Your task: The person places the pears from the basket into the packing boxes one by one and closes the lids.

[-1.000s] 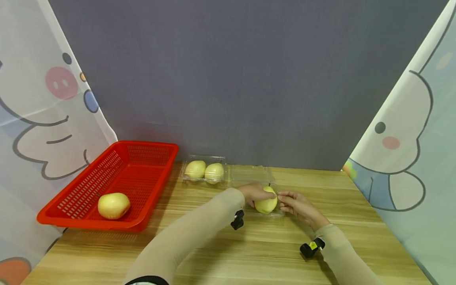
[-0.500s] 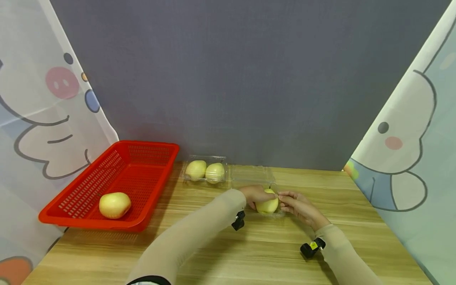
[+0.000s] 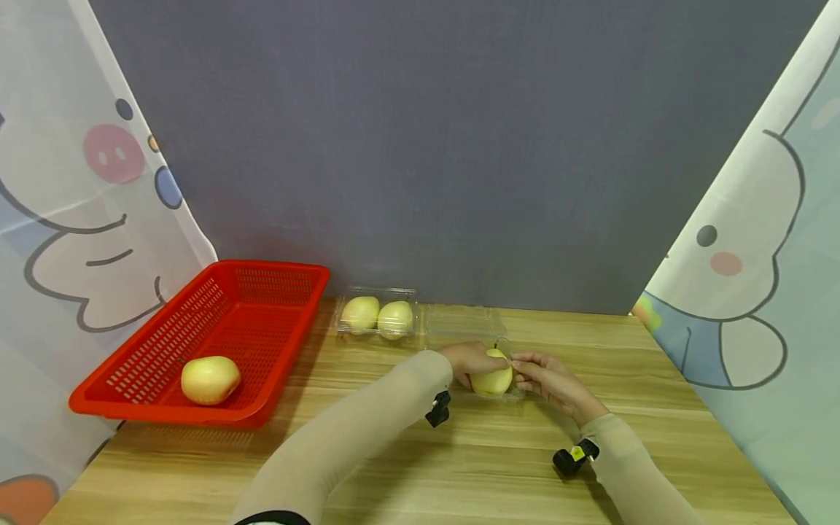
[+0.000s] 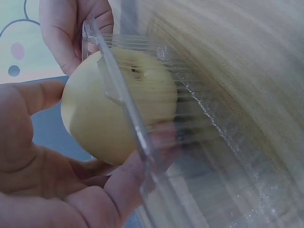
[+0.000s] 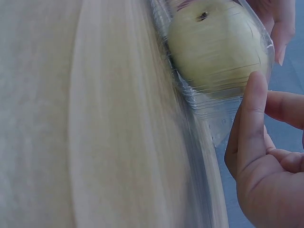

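Observation:
A pale yellow pear (image 3: 492,375) sits at the right end of a clear plastic clamshell box (image 4: 135,126), whose see-through lid (image 3: 464,321) lies folded back behind it. My left hand (image 3: 469,358) grips this pear, thumb on one side and fingers on the other; in the left wrist view some fingers show through the box wall. With thumb and fingertips, my right hand (image 3: 551,380) pinches the right edge of the box beside the pear. The right wrist view shows this hand's fingers (image 5: 254,118) against the box's end wall. The left half of the box is partly hidden behind the left hand.
Left of the hands, a second clear box (image 3: 376,332) with two pears stands near the grey back panel (image 3: 420,160). A red plastic basket (image 3: 289,364) holding one pear (image 3: 210,380) is at the table's left. The wooden table (image 3: 459,467) extends toward the front.
Both hands stay almost still at the box. The pear under the left hand has shifted very slightly to the right.

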`<state>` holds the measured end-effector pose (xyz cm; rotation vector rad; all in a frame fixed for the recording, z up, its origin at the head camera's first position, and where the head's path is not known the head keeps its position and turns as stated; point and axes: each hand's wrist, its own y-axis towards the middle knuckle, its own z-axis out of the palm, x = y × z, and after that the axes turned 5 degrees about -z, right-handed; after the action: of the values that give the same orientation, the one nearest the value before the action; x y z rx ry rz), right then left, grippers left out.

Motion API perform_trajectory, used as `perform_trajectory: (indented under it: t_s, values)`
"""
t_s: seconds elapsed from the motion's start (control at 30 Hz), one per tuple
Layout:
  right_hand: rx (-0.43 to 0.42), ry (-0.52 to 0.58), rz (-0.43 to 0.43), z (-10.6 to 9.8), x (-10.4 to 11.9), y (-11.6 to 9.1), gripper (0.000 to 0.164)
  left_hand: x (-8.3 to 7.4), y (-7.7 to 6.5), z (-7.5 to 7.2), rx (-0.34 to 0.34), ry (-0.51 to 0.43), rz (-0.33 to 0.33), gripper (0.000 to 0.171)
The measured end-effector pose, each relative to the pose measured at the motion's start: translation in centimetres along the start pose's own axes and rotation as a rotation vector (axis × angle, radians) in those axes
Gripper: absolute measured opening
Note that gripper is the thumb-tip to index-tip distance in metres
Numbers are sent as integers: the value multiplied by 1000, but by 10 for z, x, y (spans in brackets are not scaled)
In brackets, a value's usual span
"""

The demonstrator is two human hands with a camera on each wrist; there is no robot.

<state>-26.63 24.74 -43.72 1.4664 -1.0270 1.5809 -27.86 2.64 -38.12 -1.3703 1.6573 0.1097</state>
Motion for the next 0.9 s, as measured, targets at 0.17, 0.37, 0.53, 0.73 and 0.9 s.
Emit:
perform_trajectory:
  t_s: [0.17, 0.37, 0.53, 0.73, 0.9]
  values:
    - [5, 9, 2, 0, 0, -1, 47, 0, -3, -2, -10, 2, 4, 55]
    - [10, 17, 3, 1, 0, -1, 44, -2, -9, -6, 4, -5, 11, 54]
    - [6, 18, 6, 1, 0, -1, 45, -3, -11, -12, -1, 47, 28, 53]
    - [-23, 9, 17, 1, 1, 0, 47, -6, -20, -23, -14, 108, 42, 62]
    - [-32, 8, 24, 2, 1, 1, 46, -8, -30, -31, -12, 126, 58, 72]
